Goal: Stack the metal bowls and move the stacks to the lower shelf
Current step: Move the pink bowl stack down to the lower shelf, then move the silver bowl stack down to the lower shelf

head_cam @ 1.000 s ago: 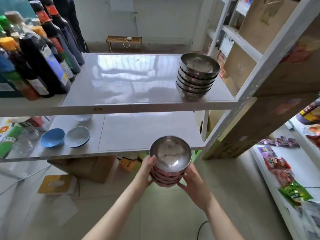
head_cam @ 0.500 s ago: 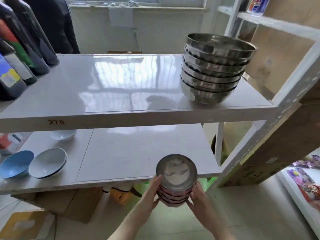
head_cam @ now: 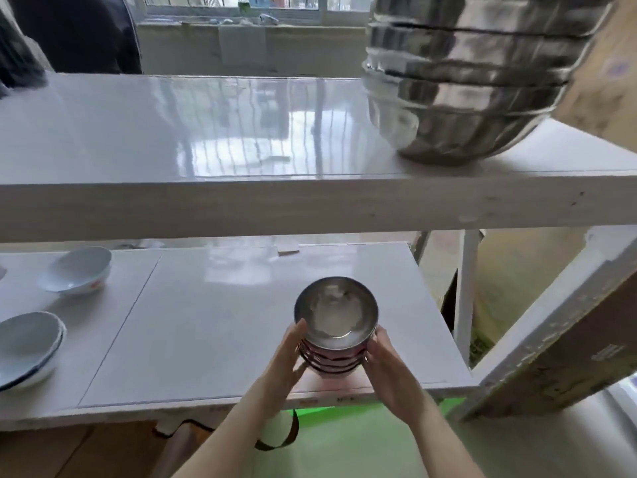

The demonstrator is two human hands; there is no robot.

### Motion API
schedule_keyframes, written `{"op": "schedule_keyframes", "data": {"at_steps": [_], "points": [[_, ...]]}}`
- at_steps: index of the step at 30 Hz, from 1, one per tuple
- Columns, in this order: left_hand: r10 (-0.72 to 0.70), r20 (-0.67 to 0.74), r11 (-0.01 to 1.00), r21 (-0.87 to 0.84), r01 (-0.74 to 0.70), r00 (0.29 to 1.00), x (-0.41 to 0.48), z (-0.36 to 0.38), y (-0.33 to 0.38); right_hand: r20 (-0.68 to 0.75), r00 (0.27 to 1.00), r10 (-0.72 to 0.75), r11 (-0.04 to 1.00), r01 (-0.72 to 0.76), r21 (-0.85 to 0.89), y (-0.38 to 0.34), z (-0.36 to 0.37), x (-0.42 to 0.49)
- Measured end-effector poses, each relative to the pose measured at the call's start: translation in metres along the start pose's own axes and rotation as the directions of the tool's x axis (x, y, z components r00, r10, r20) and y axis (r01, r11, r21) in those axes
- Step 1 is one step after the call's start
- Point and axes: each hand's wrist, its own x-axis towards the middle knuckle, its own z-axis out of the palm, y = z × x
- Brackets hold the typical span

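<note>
A stack of several small metal bowls (head_cam: 336, 317) is over the front right part of the lower shelf (head_cam: 213, 326), its bottom at or just above the surface. My left hand (head_cam: 287, 357) presses the stack's left side and my right hand (head_cam: 386, 367) its right side. A second, taller stack of metal bowls (head_cam: 458, 88) stands on the upper shelf (head_cam: 193, 132) at the right, very close to the camera.
Two pale ceramic bowls lie on the lower shelf at the left, one (head_cam: 77, 272) further back and one (head_cam: 27, 346) near the front edge. A white upright post (head_cam: 463, 298) and a slanted board (head_cam: 565, 339) close off the right side. A dark-clothed person (head_cam: 72, 32) stands behind the upper shelf.
The view has come much closer and lower. My hands have carried the small stack forward from in front of the shelf's edge to over the lower shelf.
</note>
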Motion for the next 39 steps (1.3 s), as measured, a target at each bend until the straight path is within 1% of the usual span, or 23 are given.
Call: {"op": "schedule_keyframes", "data": {"at_steps": [4, 8, 11, 14, 18, 20, 21, 22, 23, 24, 25, 26, 27, 28, 29, 30, 32, 34, 35, 36, 38, 39], "points": [[0.011, 0.011, 1.000, 0.018, -0.011, 1.000, 0.022, -0.002, -0.003, 0.003, 1.000, 0.002, 1.000, -0.002, -0.016, 0.007, -0.011, 0.018], [0.058, 0.063, 0.992, 0.106, -0.065, 0.996, 0.032, -0.002, -0.004, 0.043, 0.999, 0.031, 0.998, -0.028, -0.060, 0.010, -0.023, 0.029], [0.060, 0.060, 0.991, 0.118, -0.067, 0.996, 0.033, -0.002, -0.003, 0.068, 0.994, 0.086, 0.992, -0.079, -0.100, 0.011, -0.028, 0.031], [0.044, 0.043, 0.991, 0.126, -0.049, 0.998, 0.029, -0.001, 0.000, 0.062, 0.988, 0.142, 0.978, -0.130, -0.161, 0.010, -0.030, 0.028], [0.015, 0.062, 0.967, 0.253, -0.030, 0.998, 0.015, 0.003, 0.016, 0.041, 0.988, 0.149, 0.956, -0.133, -0.263, -0.006, -0.025, 0.016], [0.025, 0.055, 0.935, 0.353, -0.043, 0.998, 0.005, 0.004, 0.026, -0.041, 0.990, 0.135, 0.937, -0.141, -0.321, -0.014, -0.022, 0.008], [0.041, 0.037, 0.898, 0.438, -0.053, 0.998, -0.002, 0.004, 0.030, -0.101, 0.987, 0.124, 0.915, -0.153, -0.372, -0.019, -0.021, 0.002], [0.061, 0.009, 0.833, 0.550, -0.056, 0.998, -0.010, 0.004, 0.034, -0.155, 0.983, 0.101, 0.881, -0.161, -0.446, -0.023, -0.020, -0.004], [0.084, -0.020, 0.744, 0.667, -0.049, 0.996, -0.019, 0.003, 0.038, -0.196, 0.978, 0.071, 0.825, -0.168, -0.539, -0.028, -0.019, -0.011], [0.106, -0.045, 0.632, 0.775, -0.032, 0.993, -0.028, 0.001, 0.042, -0.224, 0.974, 0.037, 0.748, -0.176, -0.640, -0.031, -0.018, -0.018], [0.129, -0.065, 0.488, 0.873, -0.006, 0.989, -0.039, 0.000, 0.045, -0.244, 0.970, 0.001, 0.647, -0.187, -0.739, -0.035, -0.016, -0.026], [0.164, -0.079, 0.311, 0.950, 0.024, 0.983, -0.050, 0.000, 0.050, -0.260, 0.965, -0.040, 0.527, -0.200, -0.826, -0.038, -0.013, -0.034], [0.205, -0.080, 0.131, 0.990, 0.054, 0.976, -0.061, 0.002, 0.054, -0.269, 0.960, -0.082, 0.406, -0.215, -0.888, -0.041, -0.011, -0.043], [0.236, -0.069, -0.015, 0.997, 0.074, 0.969, -0.071, 0.004, 0.059, -0.273, 0.954, -0.120, 0.306, -0.226, -0.925, -0.045, -0.008, -0.053], [0.249, -0.054, -0.120, 0.989, 0.086, 0.967, -0.083, 0.007, 0.064, -0.273, 0.950, -0.151, 0.227, -0.235, -0.945, -0.049, -0.005, -0.063], [0.246, -0.042, -0.195, 0.977, 0.092, 0.968, -0.095, 0.011, 0.070, -0.269, 0.948, -0.170, 0.161, -0.242, -0.957, -0.054, -0.001, -0.073], [0.235, -0.021, -0.317, 0.943, 0.097, 0.972, -0.119, 0.019, 0.082, -0.254, 0.948, -0.194, 0.041, -0.251, -0.967, -0.066, 0.007, -0.097], [0.242, 0.005, -0.403, 0.910, 0.096, 0.970, -0.143, 0.029, 0.095, -0.233, 0.949, -0.210, -0.086, -0.255, -0.963, -0.082, 0.014, -0.124], [0.242, 0.013, -0.415, 0.905, 0.091, 0.970, -0.155, 0.035, 0.101, -0.228, 0.950, -0.211, -0.127, -0.258, -0.958, -0.091, 0.018, -0.137], [0.235, 0.017, -0.413, 0.907, 0.084, 0.972, -0.166, 0.040, 0.108, -0.229, 0.951, -0.210, -0.146, -0.262, -0.954, -0.101, 0.023, -0.149], [0.228, 0.033, -0.408, 0.911, 0.065, 0.973, -0.190, 0.052, 0.123, -0.235, 0.949, -0.211, -0.167, -0.271, -0.948, -0.125, 0.035, -0.174], [0.234, 0.051, -0.422, 0.905, 0.054, 0.971, -0.203, 0.058, 0.132, -0.233, 0.947, -0.223, -0.181, -0.275, -0.944, -0.137, 0.041, -0.186]]}}
